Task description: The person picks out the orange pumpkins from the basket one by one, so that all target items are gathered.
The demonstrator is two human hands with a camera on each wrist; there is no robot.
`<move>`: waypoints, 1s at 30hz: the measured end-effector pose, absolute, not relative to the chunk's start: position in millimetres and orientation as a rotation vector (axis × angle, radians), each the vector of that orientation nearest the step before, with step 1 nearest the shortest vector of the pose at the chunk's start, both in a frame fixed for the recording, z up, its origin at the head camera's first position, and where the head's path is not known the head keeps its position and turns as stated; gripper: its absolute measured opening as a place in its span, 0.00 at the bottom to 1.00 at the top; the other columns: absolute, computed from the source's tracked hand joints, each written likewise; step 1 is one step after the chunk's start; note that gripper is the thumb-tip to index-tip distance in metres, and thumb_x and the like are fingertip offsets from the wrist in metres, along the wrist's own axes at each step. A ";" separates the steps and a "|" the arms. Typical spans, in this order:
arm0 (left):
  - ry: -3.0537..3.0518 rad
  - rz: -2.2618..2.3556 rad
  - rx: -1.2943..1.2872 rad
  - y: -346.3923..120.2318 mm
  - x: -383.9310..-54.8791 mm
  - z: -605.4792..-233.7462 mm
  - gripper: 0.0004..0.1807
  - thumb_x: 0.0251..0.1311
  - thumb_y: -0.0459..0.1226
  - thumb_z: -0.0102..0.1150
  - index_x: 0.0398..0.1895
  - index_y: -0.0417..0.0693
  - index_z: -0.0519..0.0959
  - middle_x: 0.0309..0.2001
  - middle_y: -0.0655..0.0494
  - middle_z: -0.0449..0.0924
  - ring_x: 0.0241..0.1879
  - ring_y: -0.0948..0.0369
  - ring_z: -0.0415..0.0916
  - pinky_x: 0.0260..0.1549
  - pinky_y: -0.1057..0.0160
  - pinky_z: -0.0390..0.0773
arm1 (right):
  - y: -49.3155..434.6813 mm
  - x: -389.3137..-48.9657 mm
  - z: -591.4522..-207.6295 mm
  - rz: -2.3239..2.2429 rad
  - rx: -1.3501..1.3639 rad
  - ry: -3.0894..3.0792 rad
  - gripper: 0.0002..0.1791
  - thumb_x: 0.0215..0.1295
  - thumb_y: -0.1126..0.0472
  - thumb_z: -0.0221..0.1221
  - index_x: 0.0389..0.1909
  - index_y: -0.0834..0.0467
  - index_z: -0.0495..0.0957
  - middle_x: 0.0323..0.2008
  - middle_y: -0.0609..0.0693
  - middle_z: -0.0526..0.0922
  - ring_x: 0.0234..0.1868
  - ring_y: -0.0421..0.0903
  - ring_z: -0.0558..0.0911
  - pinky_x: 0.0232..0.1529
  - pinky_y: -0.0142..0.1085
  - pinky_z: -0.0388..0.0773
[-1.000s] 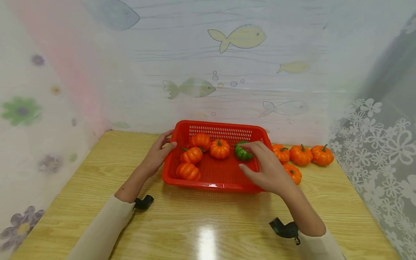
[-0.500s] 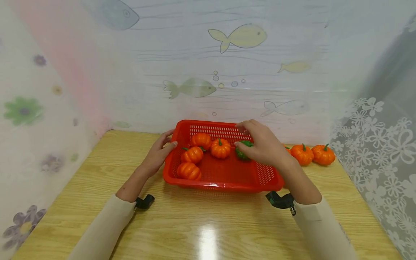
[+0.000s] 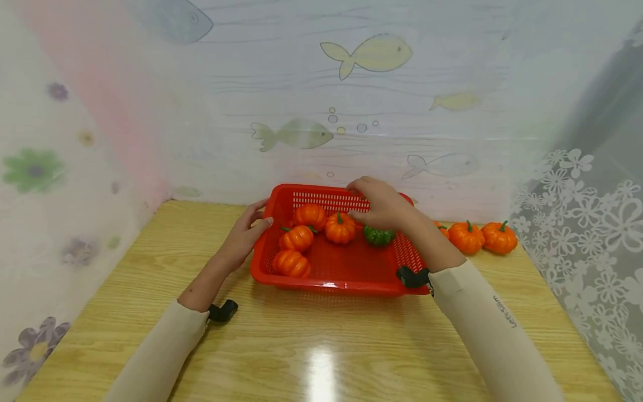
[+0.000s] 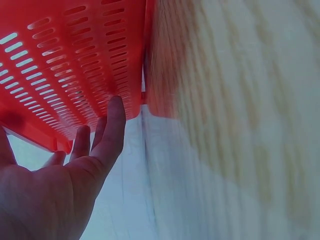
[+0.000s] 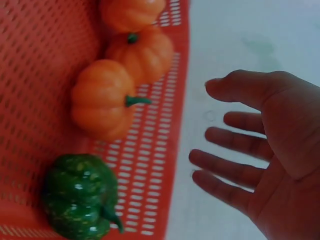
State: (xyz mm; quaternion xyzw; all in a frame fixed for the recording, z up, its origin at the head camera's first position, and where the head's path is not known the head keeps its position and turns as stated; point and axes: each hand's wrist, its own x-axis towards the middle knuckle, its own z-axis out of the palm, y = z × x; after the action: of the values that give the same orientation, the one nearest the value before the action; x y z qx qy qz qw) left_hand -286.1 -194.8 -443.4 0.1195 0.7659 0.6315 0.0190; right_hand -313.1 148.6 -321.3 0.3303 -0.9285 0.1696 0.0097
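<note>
A red perforated plastic basket [image 3: 346, 286] stands on the wooden table. My left hand [image 3: 244, 237] holds its left side, thumb at the rim; in the left wrist view its fingers [image 4: 111, 132] lie against the outer wall. Inside the basket are several small orange pumpkins [image 3: 340, 229], mostly toward the left and back, and one green pumpkin [image 3: 379, 235] at the right. My right hand [image 3: 383, 204] hovers over the back right of the basket, partly covering the green pumpkin in the head view. The right wrist view shows its fingers [image 5: 230, 167] relaxed and apart, holding nothing.
More orange pumpkins [image 3: 466, 238] sit on the table [image 3: 281, 346] right of the basket, some partly hidden by the right forearm. A fish-patterned curtain [image 3: 296, 162] hangs close behind the basket. Flowered sheets flank the table.
My right hand has moved left and away from me, from beside the green pumpkin to over the basket's back part. My left hand and the basket have stayed in place.
</note>
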 end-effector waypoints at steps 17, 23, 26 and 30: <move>2.377 1.964 0.376 -196.2 -285.6 -445.0 0.34 0.82 0.45 0.52 0.85 0.53 0.56 0.70 0.37 0.70 0.64 0.43 0.75 0.54 0.61 0.84 | 130.6 -339.3 -353.4 0.498 0.988 -3.267 0.40 0.66 0.58 0.72 0.77 0.60 0.69 0.76 0.59 0.70 0.76 0.58 0.68 0.78 0.55 0.62; 2.369 1.964 0.378 -195.6 -285.3 -444.8 0.34 0.82 0.44 0.52 0.85 0.54 0.56 0.70 0.38 0.70 0.64 0.42 0.75 0.54 0.57 0.85 | 130.2 -347.4 -364.9 0.463 1.030 -3.271 0.38 0.66 0.58 0.72 0.75 0.61 0.71 0.73 0.60 0.73 0.73 0.60 0.69 0.79 0.55 0.62; 2.379 1.956 0.370 -194.6 -285.3 -444.4 0.34 0.81 0.45 0.52 0.85 0.55 0.57 0.70 0.39 0.71 0.64 0.43 0.75 0.55 0.56 0.85 | 129.9 -350.0 -369.2 0.423 1.036 -3.270 0.38 0.65 0.56 0.73 0.74 0.60 0.72 0.73 0.60 0.71 0.74 0.60 0.68 0.79 0.55 0.61; 2.375 1.956 0.367 -193.9 -285.1 -443.7 0.34 0.81 0.45 0.52 0.85 0.56 0.57 0.69 0.40 0.71 0.63 0.44 0.76 0.55 0.55 0.85 | 129.5 -351.8 -372.7 0.411 1.035 -3.274 0.39 0.63 0.56 0.74 0.74 0.62 0.72 0.75 0.61 0.68 0.75 0.61 0.67 0.80 0.54 0.59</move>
State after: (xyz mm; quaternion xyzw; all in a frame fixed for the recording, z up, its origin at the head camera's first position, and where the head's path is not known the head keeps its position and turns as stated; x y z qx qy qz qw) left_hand -285.1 -193.9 -443.7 0.1183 0.7664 0.6311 0.0214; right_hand -351.8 129.5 -372.7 0.2955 -0.9349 0.1173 -0.1579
